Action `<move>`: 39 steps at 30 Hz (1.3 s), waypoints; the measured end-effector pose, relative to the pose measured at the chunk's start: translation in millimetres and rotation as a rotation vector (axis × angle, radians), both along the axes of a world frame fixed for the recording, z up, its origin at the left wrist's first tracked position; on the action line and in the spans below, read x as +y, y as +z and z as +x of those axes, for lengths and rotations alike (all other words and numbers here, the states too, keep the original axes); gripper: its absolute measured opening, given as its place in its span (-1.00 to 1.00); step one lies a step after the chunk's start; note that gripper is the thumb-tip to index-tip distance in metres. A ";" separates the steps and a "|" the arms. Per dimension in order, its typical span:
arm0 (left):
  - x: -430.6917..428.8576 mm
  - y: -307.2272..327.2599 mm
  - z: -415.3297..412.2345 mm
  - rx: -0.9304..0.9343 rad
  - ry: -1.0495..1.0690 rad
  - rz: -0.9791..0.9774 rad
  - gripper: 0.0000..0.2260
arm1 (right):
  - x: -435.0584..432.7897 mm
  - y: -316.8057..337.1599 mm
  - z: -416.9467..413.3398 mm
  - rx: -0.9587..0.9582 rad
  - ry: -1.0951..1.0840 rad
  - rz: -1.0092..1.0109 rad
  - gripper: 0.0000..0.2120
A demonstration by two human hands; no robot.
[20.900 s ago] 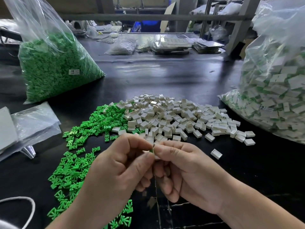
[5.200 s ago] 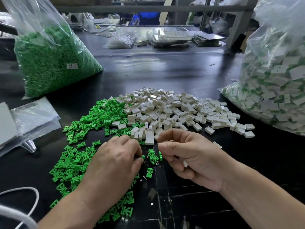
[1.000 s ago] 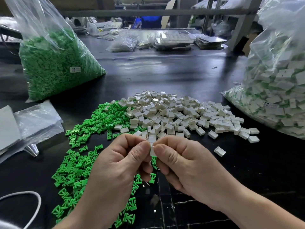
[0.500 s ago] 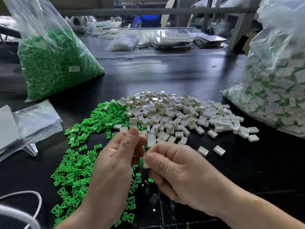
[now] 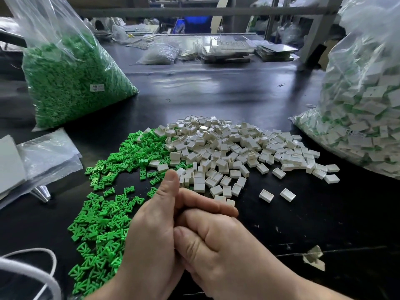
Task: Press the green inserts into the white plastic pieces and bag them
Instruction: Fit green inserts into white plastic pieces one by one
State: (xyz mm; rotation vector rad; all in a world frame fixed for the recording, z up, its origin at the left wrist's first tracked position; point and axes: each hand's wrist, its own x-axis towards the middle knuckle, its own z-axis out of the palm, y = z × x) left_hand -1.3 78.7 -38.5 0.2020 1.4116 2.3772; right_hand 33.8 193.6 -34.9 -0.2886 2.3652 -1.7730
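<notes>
Hands pressed together over the black tabletop [image 5: 216, 94], with whatever they hold hidden.

The left hand [image 5: 155, 230] and right hand [image 5: 218, 243] are clasped low in the middle, the left thumb raised and fingers [image 5: 207, 202] lying across the top of the clasp. The space between the palms is covered, so I cannot tell whether either hand's fingers are grasping a piece or are clenched on nothing. Loose green inserts [image 5: 108, 213] spread just left of the hands and meet the heap of white plastic pieces [image 5: 227, 152] beyond them. A clear sack of green parts [image 5: 71, 83] stands at the far left. The right-hand sack [image 5: 363, 105], cut off by the frame edge, seems to hold white pieces with green showing.
</notes>
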 end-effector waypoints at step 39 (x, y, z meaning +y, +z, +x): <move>-28.9 5.9 -20.8 1.285 0.174 -1.214 -0.80 | 38.9 2.8 -20.9 -0.502 -0.021 -0.493 -0.78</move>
